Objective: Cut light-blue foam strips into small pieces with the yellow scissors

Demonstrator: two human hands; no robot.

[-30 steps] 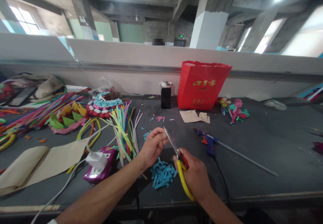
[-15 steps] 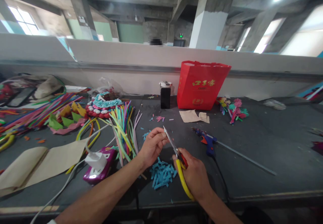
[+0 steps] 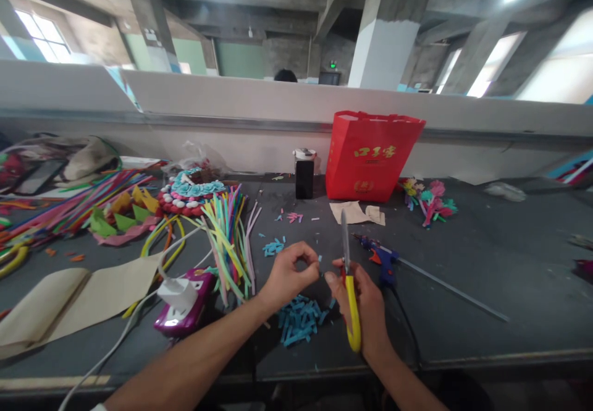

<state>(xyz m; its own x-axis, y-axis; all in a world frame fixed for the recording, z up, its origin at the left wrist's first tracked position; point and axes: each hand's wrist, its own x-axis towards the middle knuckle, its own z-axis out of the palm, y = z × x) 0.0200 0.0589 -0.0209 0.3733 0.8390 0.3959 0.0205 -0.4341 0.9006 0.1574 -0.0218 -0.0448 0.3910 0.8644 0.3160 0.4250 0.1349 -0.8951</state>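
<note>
My right hand [image 3: 364, 303] is closed around yellow-handled scissors [image 3: 351, 293], their blades pointing up and away, closed together. Thumb and forefinger of my left hand [image 3: 291, 275] meet in a pinch just left of the scissors; whatever lies between the fingertips is too small to make out. Below the left hand, a pile of short blue strips [image 3: 301, 321] lies on the dark table [image 3: 463, 256]. A smaller group of blue pieces [image 3: 274, 247] sits behind that hand, and a few pink bits [image 3: 293, 217] lie farther back.
A glue gun [image 3: 382, 259] with a long glue stick lies to the right. Long coloured strips [image 3: 227, 241], a purple power socket [image 3: 185, 312] and an open notebook [image 3: 106, 293] are on the left. At the back stand a red bag [image 3: 370, 157] and a black phone [image 3: 304, 179].
The scissors have swung upright and moved right, away from my left hand. My left hand has shifted slightly down and right, its fingers now curled into a ring.
</note>
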